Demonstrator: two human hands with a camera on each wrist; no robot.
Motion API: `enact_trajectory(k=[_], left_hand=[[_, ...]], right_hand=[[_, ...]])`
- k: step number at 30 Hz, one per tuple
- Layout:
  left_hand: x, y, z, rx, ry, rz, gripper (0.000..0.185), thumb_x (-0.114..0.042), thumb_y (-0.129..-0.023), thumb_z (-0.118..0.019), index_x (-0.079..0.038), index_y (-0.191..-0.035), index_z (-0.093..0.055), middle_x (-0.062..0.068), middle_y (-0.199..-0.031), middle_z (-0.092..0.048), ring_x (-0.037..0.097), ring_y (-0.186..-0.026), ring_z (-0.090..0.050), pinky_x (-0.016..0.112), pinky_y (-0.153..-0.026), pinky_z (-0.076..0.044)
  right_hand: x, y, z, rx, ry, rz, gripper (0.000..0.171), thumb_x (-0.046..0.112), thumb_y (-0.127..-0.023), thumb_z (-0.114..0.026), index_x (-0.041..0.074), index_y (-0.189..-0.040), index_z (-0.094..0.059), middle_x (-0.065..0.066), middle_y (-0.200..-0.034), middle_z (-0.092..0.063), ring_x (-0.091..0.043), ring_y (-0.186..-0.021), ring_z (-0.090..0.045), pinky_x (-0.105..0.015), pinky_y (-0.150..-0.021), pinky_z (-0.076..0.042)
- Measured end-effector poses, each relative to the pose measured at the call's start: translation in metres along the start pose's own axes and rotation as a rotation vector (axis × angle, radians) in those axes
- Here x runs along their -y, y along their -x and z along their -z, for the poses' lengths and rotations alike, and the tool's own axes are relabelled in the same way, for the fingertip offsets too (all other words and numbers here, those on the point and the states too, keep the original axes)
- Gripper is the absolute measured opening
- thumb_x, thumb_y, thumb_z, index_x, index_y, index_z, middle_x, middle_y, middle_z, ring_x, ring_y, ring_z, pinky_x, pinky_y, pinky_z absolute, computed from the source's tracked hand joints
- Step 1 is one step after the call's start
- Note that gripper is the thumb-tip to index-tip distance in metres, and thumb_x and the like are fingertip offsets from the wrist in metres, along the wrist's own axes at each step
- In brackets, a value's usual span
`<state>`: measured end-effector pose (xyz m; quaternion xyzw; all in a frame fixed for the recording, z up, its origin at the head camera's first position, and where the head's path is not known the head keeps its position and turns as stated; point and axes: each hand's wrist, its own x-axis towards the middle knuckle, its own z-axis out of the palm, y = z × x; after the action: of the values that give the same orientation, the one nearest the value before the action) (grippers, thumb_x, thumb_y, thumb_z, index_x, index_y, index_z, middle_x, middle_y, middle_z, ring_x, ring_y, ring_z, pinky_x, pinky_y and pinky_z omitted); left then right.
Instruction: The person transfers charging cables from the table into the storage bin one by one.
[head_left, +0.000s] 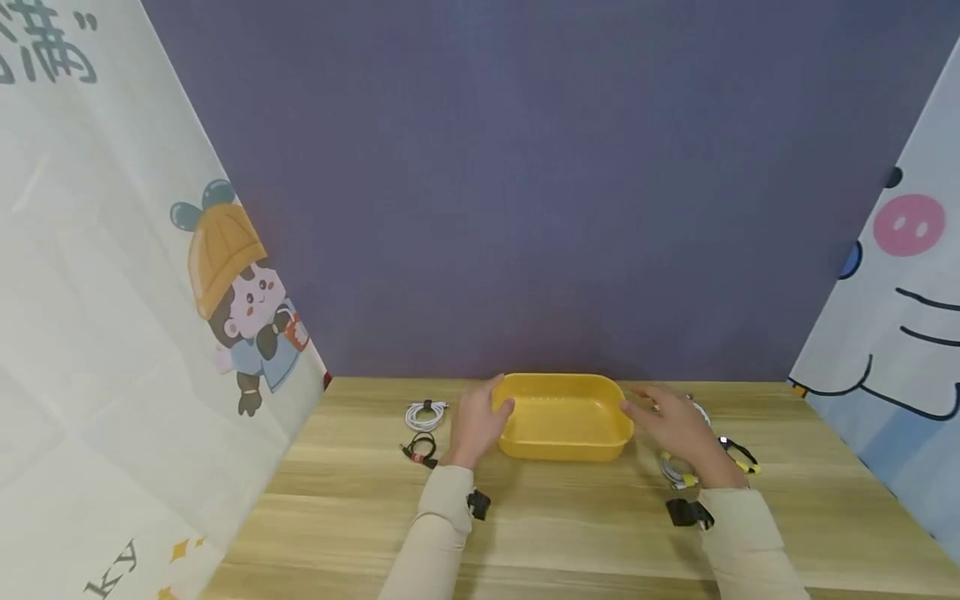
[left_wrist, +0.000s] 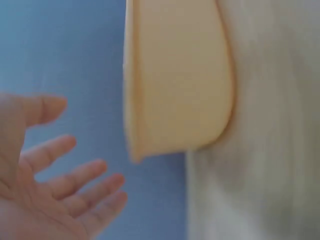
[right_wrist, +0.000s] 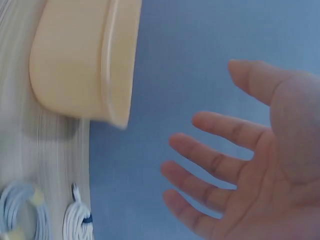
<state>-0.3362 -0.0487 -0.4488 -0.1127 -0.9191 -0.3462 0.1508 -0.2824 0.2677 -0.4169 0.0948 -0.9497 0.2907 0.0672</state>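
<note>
Yellow tub [head_left: 562, 417] on the table [head_left: 570, 533], between two open hands.
Left hand [head_left: 474, 423] is at its left end, thumb by the rim; right hand [head_left: 675, 427] hovers near its right end; fingers spread, both holding nothing.

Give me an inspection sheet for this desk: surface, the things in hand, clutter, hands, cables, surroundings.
Surface: wooden table, light planks.
Job's things: yellow tub at the far edge, upright, nothing seen inside.
Clutter: nothing seen beyond the cables.
Grips: left hand at the tub's left end, right hand at its right end; both with fingers spread, wrist views show a gap to the tub.
Cables: white coil and black coil left of the tub; white bundle and yellow-black cable on the right.
Surroundings: purple back wall, cartoon-printed side panels.
</note>
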Motion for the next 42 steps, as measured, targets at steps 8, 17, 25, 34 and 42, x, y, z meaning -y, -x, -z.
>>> enact_trajectory(k=[8,17,25,34,42], left_hand=[[0.018,0.013,-0.026,-0.065,0.320,0.213,0.052,-0.012,-0.097,-0.064,-0.012,-0.148,-0.055,0.020,-0.124,-0.070,0.014,-0.064,-0.058,0.029,-0.064,-0.051],[0.028,0.017,-0.039,-0.057,0.488,0.282,0.050,-0.010,-0.104,-0.053,-0.010,-0.154,-0.047,0.023,-0.144,-0.059,0.038,-0.125,-0.063,0.049,-0.101,-0.054],[0.036,0.019,-0.045,-0.060,0.459,0.315,0.046,-0.017,-0.107,-0.049,-0.019,-0.152,-0.051,0.018,-0.147,-0.058,0.036,-0.128,-0.060,0.056,-0.108,-0.046],[0.038,0.022,-0.048,-0.074,0.430,0.296,0.044,-0.019,-0.107,-0.049,-0.024,-0.150,-0.054,0.013,-0.138,-0.065,0.025,-0.094,-0.061,0.043,-0.086,-0.050],[0.040,0.023,-0.046,-0.056,0.449,0.286,0.044,-0.020,-0.109,-0.048,-0.025,-0.152,-0.051,0.013,-0.150,-0.055,0.037,-0.141,-0.049,0.056,-0.115,-0.040]], right_hand=[[-0.032,0.023,0.008,0.023,-0.019,-0.054,0.060,0.048,-0.107,-0.047,0.000,-0.142,-0.056,-0.021,-0.124,-0.068,-0.036,-0.106,-0.065,-0.053,-0.081,-0.055],[-0.059,0.023,0.009,0.095,-0.007,-0.100,0.049,0.036,-0.108,-0.051,-0.004,-0.135,-0.060,-0.008,-0.093,-0.070,-0.017,-0.075,-0.060,-0.034,-0.062,-0.046],[-0.074,0.019,0.002,0.109,0.042,-0.130,0.043,0.029,-0.106,-0.054,-0.008,-0.127,-0.063,-0.006,-0.084,-0.067,-0.015,-0.069,-0.057,-0.035,-0.061,-0.045],[-0.086,0.019,-0.003,0.137,0.069,-0.159,0.039,0.023,-0.102,-0.058,-0.009,-0.122,-0.064,-0.015,-0.094,-0.071,-0.020,-0.079,-0.063,-0.039,-0.067,-0.050],[-0.095,0.019,-0.009,0.187,0.068,-0.195,0.035,0.019,-0.102,-0.056,-0.009,-0.121,-0.064,-0.025,-0.107,-0.071,-0.029,-0.087,-0.068,-0.047,-0.073,-0.053]])
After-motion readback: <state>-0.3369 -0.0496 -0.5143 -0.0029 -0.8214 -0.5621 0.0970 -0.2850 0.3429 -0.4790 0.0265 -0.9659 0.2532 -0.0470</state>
